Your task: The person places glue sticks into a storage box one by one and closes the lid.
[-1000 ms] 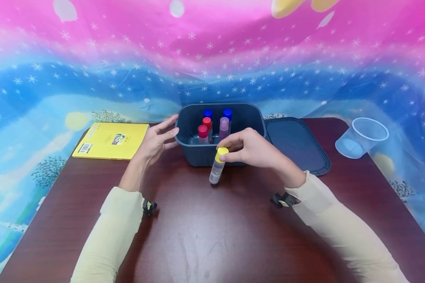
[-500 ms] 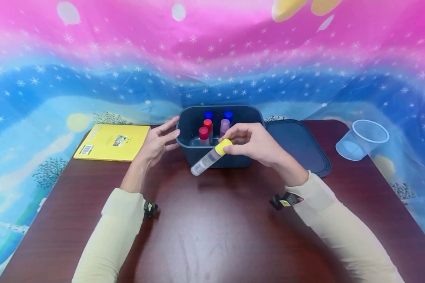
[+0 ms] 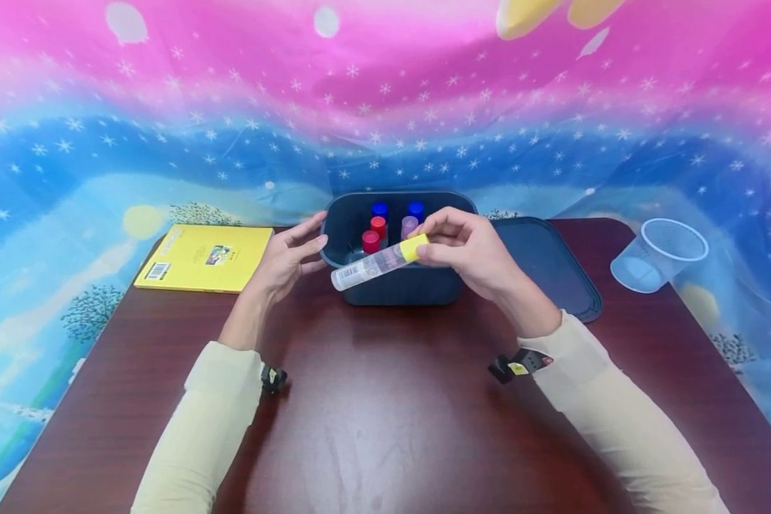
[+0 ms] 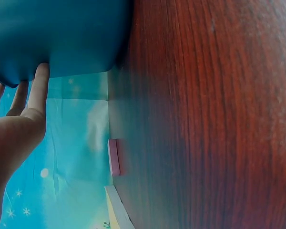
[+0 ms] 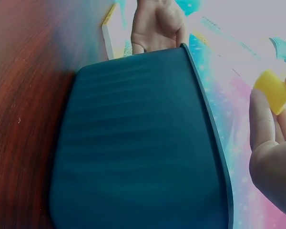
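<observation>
My right hand (image 3: 472, 250) pinches the yellow cap of a clear tube (image 3: 375, 268) between thumb and fingers. The tube tilts in front of the dark bin's (image 3: 401, 285) near rim, its labelled end down and to the left. In the right wrist view the yellow cap (image 5: 272, 90) shows between the fingers. My left hand (image 3: 283, 260) touches the bin's left side with extended fingers (image 4: 39, 88). Inside the bin stand several capped tubes: a red-capped tube (image 3: 370, 241), another red one, a purple one (image 3: 410, 227) and two with blue caps (image 3: 415, 209).
A dark lid (image 3: 546, 268) lies right of the bin. Farther right a clear plastic cup (image 3: 658, 255) stands tilted in view. A yellow book (image 3: 205, 258) lies at the left. Past the bin, a small pink block (image 4: 113, 157) shows in the left wrist view.
My right hand has raised the yellow-capped tube and swung its lower end up to the left, from nearly upright to a shallow slant. The left hand has stayed at the bin.
</observation>
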`<state>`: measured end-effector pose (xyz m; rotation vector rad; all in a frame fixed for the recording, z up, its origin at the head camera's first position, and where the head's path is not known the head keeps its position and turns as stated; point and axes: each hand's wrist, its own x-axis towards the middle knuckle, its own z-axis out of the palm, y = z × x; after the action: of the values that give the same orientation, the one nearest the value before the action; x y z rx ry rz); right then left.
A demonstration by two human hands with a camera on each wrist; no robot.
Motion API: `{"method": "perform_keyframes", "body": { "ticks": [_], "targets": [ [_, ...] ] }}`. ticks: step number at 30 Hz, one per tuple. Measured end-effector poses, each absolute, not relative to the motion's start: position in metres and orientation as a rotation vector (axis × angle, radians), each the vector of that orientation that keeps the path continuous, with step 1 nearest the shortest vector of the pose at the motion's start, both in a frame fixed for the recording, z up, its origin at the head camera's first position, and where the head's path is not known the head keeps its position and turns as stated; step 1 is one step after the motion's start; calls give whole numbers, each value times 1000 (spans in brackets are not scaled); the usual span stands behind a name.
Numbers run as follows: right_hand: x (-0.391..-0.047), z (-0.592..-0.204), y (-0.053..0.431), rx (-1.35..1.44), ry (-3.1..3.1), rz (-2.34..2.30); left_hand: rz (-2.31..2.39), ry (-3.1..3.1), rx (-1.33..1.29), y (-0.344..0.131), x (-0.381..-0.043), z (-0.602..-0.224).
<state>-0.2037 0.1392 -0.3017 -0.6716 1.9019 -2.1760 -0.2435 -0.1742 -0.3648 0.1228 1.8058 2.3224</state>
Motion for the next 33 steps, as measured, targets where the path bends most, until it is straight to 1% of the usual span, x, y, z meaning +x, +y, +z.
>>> {"method": "perform_keyframes", "body": {
  "ticks": [19,27,33],
  "targets": [
    [-214,-300,163,-601,1896,-2307,2323,1814,114,-172,-243,-365],
    [-219,-289,182,-573,1876,-2389,2331,1795,118,-174,-244,-364],
    [-224,-291,187,-606,1943,-2369,2325,1802,115,-173,-245,-365]
  ]
}}
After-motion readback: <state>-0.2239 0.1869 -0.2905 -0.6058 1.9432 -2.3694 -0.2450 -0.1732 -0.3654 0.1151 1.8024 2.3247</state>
